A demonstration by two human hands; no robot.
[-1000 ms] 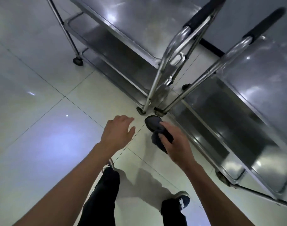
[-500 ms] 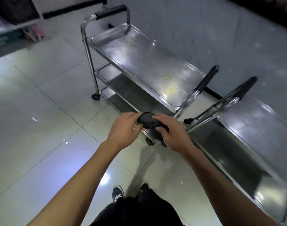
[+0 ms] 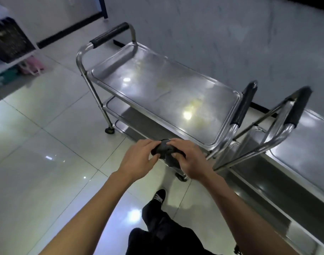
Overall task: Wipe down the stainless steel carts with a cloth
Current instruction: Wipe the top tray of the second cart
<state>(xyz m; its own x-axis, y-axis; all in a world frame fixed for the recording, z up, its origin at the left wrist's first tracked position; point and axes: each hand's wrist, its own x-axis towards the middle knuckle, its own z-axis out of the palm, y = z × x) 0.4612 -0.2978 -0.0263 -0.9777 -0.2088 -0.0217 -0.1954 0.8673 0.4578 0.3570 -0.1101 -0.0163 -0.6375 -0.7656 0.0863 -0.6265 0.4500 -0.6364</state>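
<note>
Our left hand (image 3: 137, 157) and right hand (image 3: 189, 160) both pinch the dark cloth (image 3: 164, 149) bunched between them; the left cart (image 3: 209, 126) lies just ahead, long axis running away leftward, right hand nearer, second cart (image 3: 304, 144) further right

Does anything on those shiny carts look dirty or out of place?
Yes. The top shelf of the left cart has yellowish smears and streaks across its middle, dull against the polished steel. Nothing looks tipped or broken. Both hands, left hand and right hand, hold a dark cloth just in front of that cart.
</note>
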